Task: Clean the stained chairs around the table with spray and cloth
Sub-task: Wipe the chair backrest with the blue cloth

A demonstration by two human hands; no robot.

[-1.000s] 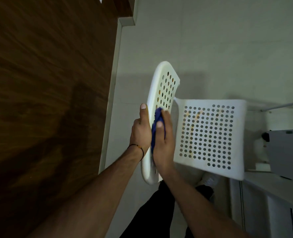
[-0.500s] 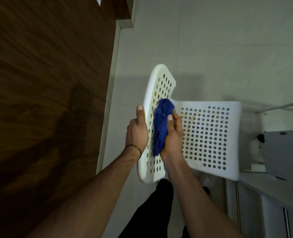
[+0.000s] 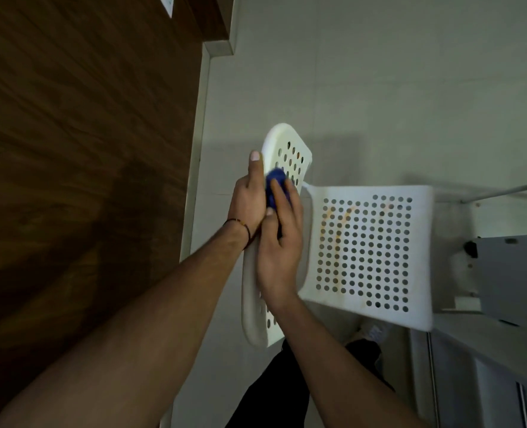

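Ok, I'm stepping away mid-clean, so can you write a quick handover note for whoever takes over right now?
Left hand: grips the top edge of the white perforated plastic chair backrest, steadying it.
Right hand: holds the bunched blue cloth against the backrest's front face.
Done: backrest wipe under way; how clean it is cannot be told.
Left: orange streaks on the white perforated seat. Spray bottle not in view.

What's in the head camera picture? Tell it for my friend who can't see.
A right hand holds a blue cloth against a white holey chair's backrest while the left hand grips its edge. Orange stains streak the seat.
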